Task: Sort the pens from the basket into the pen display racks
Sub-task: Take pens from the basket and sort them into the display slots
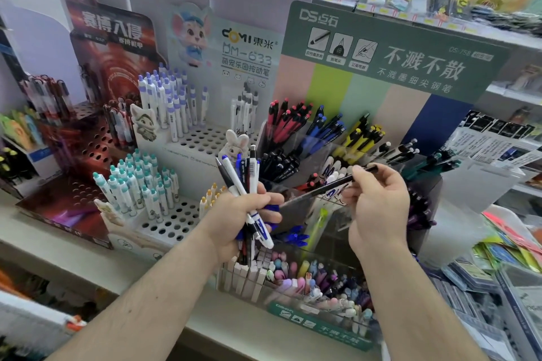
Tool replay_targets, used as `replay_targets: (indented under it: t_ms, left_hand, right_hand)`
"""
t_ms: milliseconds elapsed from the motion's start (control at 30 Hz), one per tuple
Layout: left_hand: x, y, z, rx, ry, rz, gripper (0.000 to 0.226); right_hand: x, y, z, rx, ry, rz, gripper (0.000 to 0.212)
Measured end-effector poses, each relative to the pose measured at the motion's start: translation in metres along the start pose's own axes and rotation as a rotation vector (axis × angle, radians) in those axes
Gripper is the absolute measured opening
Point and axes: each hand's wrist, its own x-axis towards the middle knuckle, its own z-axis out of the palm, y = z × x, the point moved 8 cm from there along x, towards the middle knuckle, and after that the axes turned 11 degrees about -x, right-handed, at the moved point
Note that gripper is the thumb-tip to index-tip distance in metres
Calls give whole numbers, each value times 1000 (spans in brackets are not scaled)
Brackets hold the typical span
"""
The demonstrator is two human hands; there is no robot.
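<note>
Slim black pen [325, 189] pinched in right hand [378, 208]; mixed white, blue and black pens [245, 184] clenched in left hand [243, 219] (clear compartments [315, 143] of sorted pens just beyond).

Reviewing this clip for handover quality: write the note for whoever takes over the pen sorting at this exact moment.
Left hand grips a mixed bundle of pens, white, blue and black, tips down.
Right hand pinches one black pen, held nearly level in front of the clear tiered rack.
The racks already hold many pens; how many came from this job cannot be told. No basket in view.
Left: place the black pen, likely with the black pens, then sort the bundle.
</note>
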Motion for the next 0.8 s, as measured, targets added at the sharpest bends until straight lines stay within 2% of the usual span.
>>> replay_targets:
  t_ms: [100,233,367,533,700,733,800]
  left_hand:
    - [3,0,-3,-42,-9,-13,12]
    - [5,-4,6,-108,-83,-41,7]
    - [4,-3,17,-259,-142,-71,13]
    - [7,6,18,-346,-129,-36,16]
    - [9,14,14,-456,-118,0,15]
    - [10,15,16,-495,-138,-3,16]
    - [10,17,21,-579,-224,-7,37]
  right_hand:
    - [1,11,-1,92,14,92,11]
    - [-5,21,9,150,-55,173,9]
    - [-10,28,14,119,-29,187,25]
    - [-12,33,15,121,14,213,16]
    - [-17,40,23,101,-20,250,8]
    - [-18,41,24,96,-22,255,10]
    - [-19,40,25,81,-6,242,13]
